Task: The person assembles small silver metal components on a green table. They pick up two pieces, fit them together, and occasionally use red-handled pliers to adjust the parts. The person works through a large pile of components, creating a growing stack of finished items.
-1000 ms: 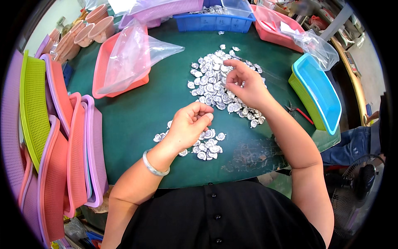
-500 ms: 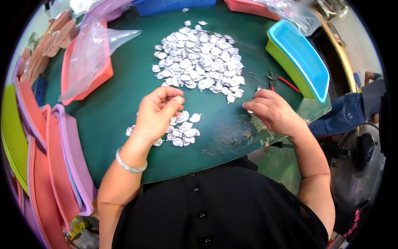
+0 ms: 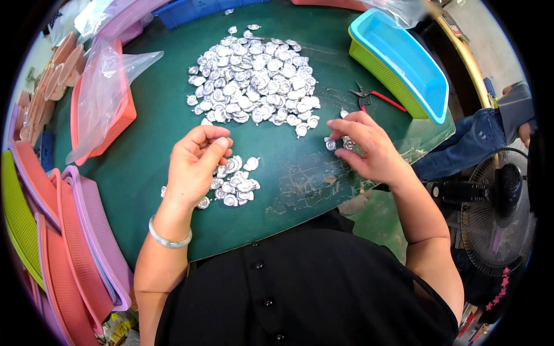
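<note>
A large heap of small silvery spiral metal pieces (image 3: 254, 81) lies in the middle of the green table. Beside and partly behind my left hand (image 3: 199, 157) is a smaller cluster of the same pieces (image 3: 235, 185). This hand is closed, thumb against curled fingers; whatever it may hold is hidden. My right hand (image 3: 367, 144) hovers low over the table on the right, thumb and fingers apart. One silvery piece (image 3: 330, 143) lies just off its fingertips, another (image 3: 348, 142) shows between thumb and fingers, and one more (image 3: 344, 113) sits beyond the knuckles.
Red-handled pliers (image 3: 378, 98) lie beyond my right hand, near nested blue and green baskets (image 3: 404, 63). A coral basket (image 3: 109, 124) with a clear plastic bag stands at left. Stacked baskets (image 3: 95, 230) line the left side. A fan (image 3: 496, 207) and another person's legs (image 3: 473, 138) are at right.
My right thumb and fingers have parted, and a silvery piece now shows by their tips. My left hand stays closed by the small cluster. The whole view has shifted slightly.
</note>
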Demonstrator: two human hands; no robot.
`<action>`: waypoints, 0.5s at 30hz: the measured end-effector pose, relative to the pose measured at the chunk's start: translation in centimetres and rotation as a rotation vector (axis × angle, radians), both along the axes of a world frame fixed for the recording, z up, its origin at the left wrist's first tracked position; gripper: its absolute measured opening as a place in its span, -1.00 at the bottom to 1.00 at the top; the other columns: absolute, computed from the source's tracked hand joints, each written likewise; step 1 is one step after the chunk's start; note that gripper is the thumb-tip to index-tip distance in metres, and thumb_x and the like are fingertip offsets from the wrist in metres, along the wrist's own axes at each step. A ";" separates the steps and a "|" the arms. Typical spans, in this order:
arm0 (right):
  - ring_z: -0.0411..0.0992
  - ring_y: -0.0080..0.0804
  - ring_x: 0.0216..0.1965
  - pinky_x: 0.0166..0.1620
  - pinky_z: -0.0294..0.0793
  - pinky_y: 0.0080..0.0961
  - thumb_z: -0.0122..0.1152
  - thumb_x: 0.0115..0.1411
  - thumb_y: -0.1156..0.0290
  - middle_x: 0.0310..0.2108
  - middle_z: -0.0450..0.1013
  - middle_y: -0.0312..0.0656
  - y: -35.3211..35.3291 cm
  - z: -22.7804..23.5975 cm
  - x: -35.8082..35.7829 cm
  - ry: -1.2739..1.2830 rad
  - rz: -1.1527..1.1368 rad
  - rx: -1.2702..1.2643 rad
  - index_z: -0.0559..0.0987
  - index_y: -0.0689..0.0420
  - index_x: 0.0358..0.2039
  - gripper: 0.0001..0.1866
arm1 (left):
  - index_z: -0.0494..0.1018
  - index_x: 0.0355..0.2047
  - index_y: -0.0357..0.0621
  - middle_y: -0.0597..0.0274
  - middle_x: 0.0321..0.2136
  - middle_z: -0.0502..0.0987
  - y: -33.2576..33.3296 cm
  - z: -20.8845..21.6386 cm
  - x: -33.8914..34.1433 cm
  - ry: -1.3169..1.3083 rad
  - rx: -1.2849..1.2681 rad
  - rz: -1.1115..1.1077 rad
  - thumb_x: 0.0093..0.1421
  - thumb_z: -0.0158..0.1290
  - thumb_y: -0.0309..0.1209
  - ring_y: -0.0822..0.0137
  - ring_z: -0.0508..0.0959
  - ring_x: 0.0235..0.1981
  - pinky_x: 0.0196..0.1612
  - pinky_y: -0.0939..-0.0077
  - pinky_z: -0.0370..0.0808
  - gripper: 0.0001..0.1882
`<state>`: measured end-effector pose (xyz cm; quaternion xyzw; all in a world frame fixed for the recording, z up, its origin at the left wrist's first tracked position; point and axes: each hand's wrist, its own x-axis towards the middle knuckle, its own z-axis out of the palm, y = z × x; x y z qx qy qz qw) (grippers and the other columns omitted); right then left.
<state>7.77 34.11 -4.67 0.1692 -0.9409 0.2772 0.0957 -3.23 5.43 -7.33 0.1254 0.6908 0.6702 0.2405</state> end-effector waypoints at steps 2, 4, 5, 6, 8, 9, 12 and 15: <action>0.35 -0.23 -0.26 -0.15 0.35 -0.34 0.18 -0.11 0.63 -0.42 0.43 -0.22 -0.3 -0.2 -0.1 -0.006 0.071 0.051 0.46 0.15 -0.13 -0.56 | 0.44 -0.22 -0.27 0.23 -0.35 0.51 -0.1 -0.1 0.1 0.132 -0.053 -0.042 0.18 0.00 -0.51 0.47 0.48 -0.35 -0.29 0.62 0.42 -0.83; 0.34 -0.22 -0.26 -0.14 0.34 -0.34 0.19 -0.11 0.62 -0.41 0.43 -0.22 -0.4 0.4 -0.5 0.016 0.090 0.130 0.45 0.15 -0.12 -0.55 | 0.47 -0.23 -0.26 0.20 -0.31 0.51 -0.1 -0.1 0.4 0.377 -0.146 -0.105 0.14 0.03 -0.53 0.37 0.49 -0.27 -0.19 0.51 0.43 -0.83; 0.34 -0.22 -0.26 -0.13 0.33 -0.33 0.20 -0.11 0.61 -0.41 0.43 -0.21 -0.4 0.5 -0.7 0.027 0.100 0.170 0.45 0.14 -0.12 -0.55 | 0.48 -0.24 -0.24 0.20 -0.29 0.51 -0.1 0.1 0.4 0.576 -0.187 -0.177 0.11 0.04 -0.54 0.31 0.47 -0.22 -0.15 0.44 0.41 -0.81; 0.34 -0.22 -0.25 -0.15 0.33 -0.34 0.20 -0.11 0.60 -0.41 0.43 -0.21 -0.5 0.5 -1.0 0.019 0.075 0.158 0.45 0.15 -0.11 -0.55 | 0.49 -0.25 -0.23 0.20 -0.28 0.51 0.2 0.6 0.4 0.777 -0.227 -0.254 0.07 0.06 -0.54 0.24 0.46 -0.17 -0.10 0.38 0.39 -0.80; 0.34 -0.22 -0.24 -0.15 0.33 -0.33 0.20 -0.11 0.60 -0.40 0.42 -0.20 -1.3 -0.2 -1.7 0.048 0.033 0.098 0.45 0.15 -0.12 -0.56 | 0.52 -0.30 -0.18 0.19 -0.25 0.50 0.9 0.5 1.2 0.921 -0.251 -0.368 -0.02 0.12 -0.51 0.07 0.40 -0.06 -0.01 0.20 0.32 -0.78; 0.34 -0.22 -0.24 -0.15 0.33 -0.33 0.19 -0.10 0.60 -0.40 0.42 -0.20 -1.7 -0.6 -2.1 0.062 0.013 0.069 0.45 0.15 -0.13 -0.57 | 0.52 -0.32 -0.19 0.19 -0.25 0.50 0.9 0.3 1.2 0.923 -0.256 -0.444 -0.02 0.13 -0.50 0.07 0.41 -0.06 -0.01 0.21 0.33 -0.80; 0.35 -0.21 -0.26 -0.16 0.34 -0.32 0.20 -0.13 0.64 -0.39 0.43 -0.21 -2.7 -1.2 -3.1 0.111 -0.017 0.076 0.44 0.17 -0.13 -0.54 | 0.51 -0.47 -0.20 0.20 -0.37 0.52 0.8 0.1 1.3 0.927 -0.232 -0.572 -0.03 0.16 -0.46 0.12 0.46 -0.18 -0.07 0.28 0.34 -0.89; 0.35 -0.21 -0.27 -0.17 0.35 -0.34 0.22 -0.14 0.64 -0.37 0.44 -0.22 -3.0 -1.8 -3.6 0.096 0.024 0.118 0.43 0.18 -0.10 -0.51 | 0.48 -0.55 -0.18 0.26 -0.49 0.50 0.3 0.6 0.9 0.835 -0.293 -0.640 -0.02 0.16 -0.45 0.18 0.49 -0.33 -0.14 0.33 0.34 -0.91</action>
